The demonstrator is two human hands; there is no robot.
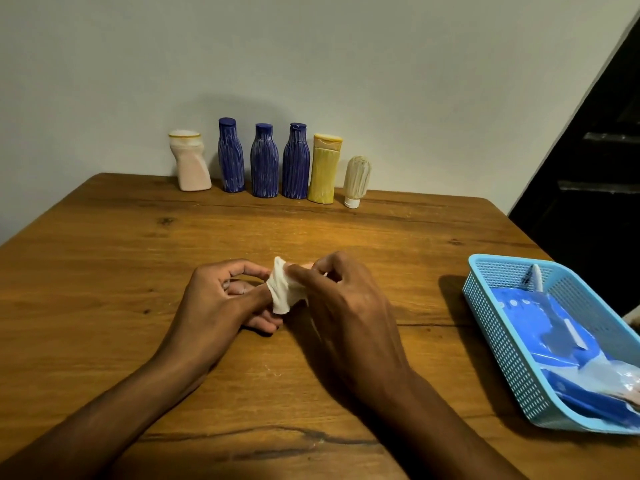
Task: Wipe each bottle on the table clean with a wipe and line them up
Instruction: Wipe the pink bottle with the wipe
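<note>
Along the far edge of the brown wooden table (104, 237), against the pale wall (346, 64), six bottles stand in a row, none touching its neighbour. From the person's left: a squat pinkish-white bottle with a wide cap (189, 161), leaning slightly; three ribbed dark-blue bottles, the first (231, 156), the second (264, 161) and the third (295, 161); a flat yellow bottle with a flip cap (325, 169); and a small cream tube standing on its white cap (356, 181).

Well nearer, at mid-table, both hands meet over a small crumpled white wipe (284, 289). The left hand (221, 299) has fingers curled, its thumb and forefinger pinching the wipe's left edge. The right hand (346, 313) pinches the wipe's other side with curled fingers. Nothing lies between the hands and the bottles.

At the right edge sits a light-blue perforated plastic basket (498, 327), holding a blue and white soft pack (561, 341); its printing is too blurred to read. No bottle shows a legible label. A dark stair-like structure (595, 161) fills the upper right corner.
</note>
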